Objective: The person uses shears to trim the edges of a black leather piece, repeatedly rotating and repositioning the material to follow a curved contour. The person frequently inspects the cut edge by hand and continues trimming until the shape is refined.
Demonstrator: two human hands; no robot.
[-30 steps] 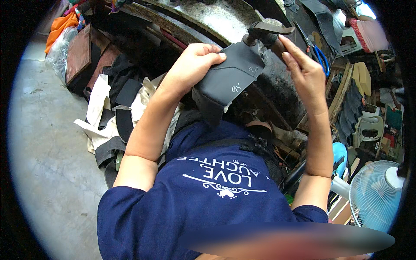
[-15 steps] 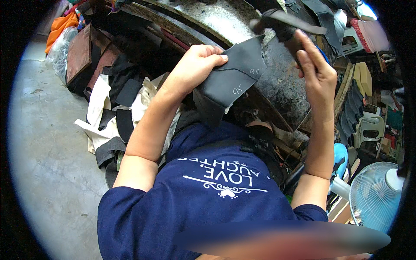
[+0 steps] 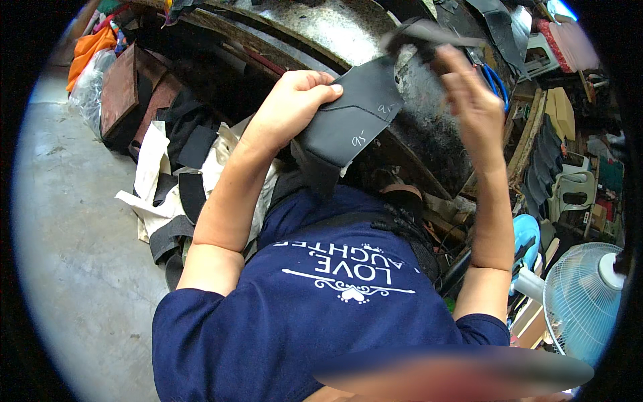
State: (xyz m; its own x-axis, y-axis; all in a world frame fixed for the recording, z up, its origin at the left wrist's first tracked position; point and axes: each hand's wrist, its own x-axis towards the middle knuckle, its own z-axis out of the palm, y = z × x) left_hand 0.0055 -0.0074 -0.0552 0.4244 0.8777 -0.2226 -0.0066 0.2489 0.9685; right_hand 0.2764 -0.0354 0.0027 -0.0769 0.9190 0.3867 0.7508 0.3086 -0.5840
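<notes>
My left hand (image 3: 298, 104) is closed on the edge of a stitched black leather piece (image 3: 355, 114), thumb on top. The piece has a seam across it, pale handwritten marks and a panel folded down toward my lap. In my right hand (image 3: 474, 107), blurred by motion, is a hammer (image 3: 435, 32) with a long, curved grey metal head. The hammer is raised just beyond the far right corner of the leather, above the worktop; whether the two touch I cannot tell. Fingers wrap its handle, which is mostly smeared.
Ahead lies a worn worktop (image 3: 321, 23) with a pale slab and a dark stained surface (image 3: 429, 127). Blue-handled scissors (image 3: 497, 90) are by my right hand. A fan (image 3: 583, 295) stands at right. Black and white scraps (image 3: 157, 161) and a brown box (image 3: 120, 90) are at left.
My right hand and the hammer have swung left, toward the leather piece. My left hand and the leather have shifted slightly left, partly along with the whole view.
</notes>
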